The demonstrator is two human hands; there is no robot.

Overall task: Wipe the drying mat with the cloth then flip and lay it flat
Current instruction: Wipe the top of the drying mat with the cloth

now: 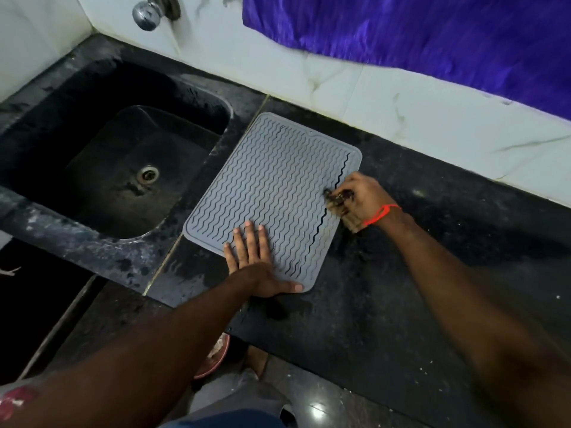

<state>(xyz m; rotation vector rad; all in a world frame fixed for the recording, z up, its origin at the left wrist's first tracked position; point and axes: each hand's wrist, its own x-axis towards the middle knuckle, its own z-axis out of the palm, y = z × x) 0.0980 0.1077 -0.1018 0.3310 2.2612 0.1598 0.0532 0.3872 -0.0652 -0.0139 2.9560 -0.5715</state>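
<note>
A grey drying mat [275, 186] with wavy ridges lies flat on the black counter [401, 273], just right of the sink. My left hand [256, 264] presses flat on the mat's near corner, fingers spread. At the mat's right edge, my right hand [361, 197] is closed around a small dark brownish cloth [336, 202]. The cloth touches the mat's right border and is mostly hidden in my fist. A red thread circles my right wrist.
A black sink [61, 140] with a metal drain [147, 174] lies left of the mat. A chrome tap [148, 13] sticks out of the white tiled wall behind. Purple fabric [432, 35] hangs on the wall at top right. My foot and the floor show below the counter edge.
</note>
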